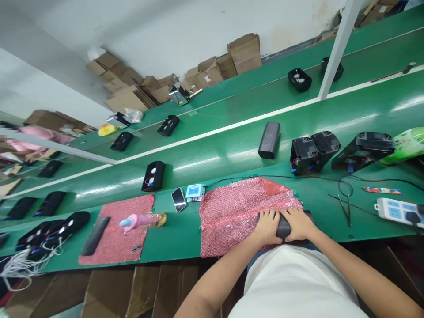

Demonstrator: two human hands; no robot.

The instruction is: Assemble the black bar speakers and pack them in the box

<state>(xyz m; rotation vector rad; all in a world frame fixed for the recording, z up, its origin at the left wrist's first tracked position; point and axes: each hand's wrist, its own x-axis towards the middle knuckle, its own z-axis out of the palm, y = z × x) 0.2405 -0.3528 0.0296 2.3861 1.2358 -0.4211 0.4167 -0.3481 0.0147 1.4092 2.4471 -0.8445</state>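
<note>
A long black speaker housing (284, 227) lies at the table's front edge, close against my body and partly over the pink bubble wrap (228, 221). My left hand (269, 225) grips its left part, fingers over the top and thumb toward me. On its right part my right hand (298, 224) is wrapped in the same way, the two thumbs near each other. My palms and fingers hide much of the housing. Beyond the wrap stands another dark speaker (269, 140). Open black housings (304, 154) with blue connectors are to its right.
A power strip (399, 211), tweezers (346, 211) and a cutter knife (381, 191) lie right. Left are a small meter (195, 192), a phone (179, 199) and a pink bottle (142, 220). A white post (339, 51) rises beyond. A person in pink (36, 134) is far left.
</note>
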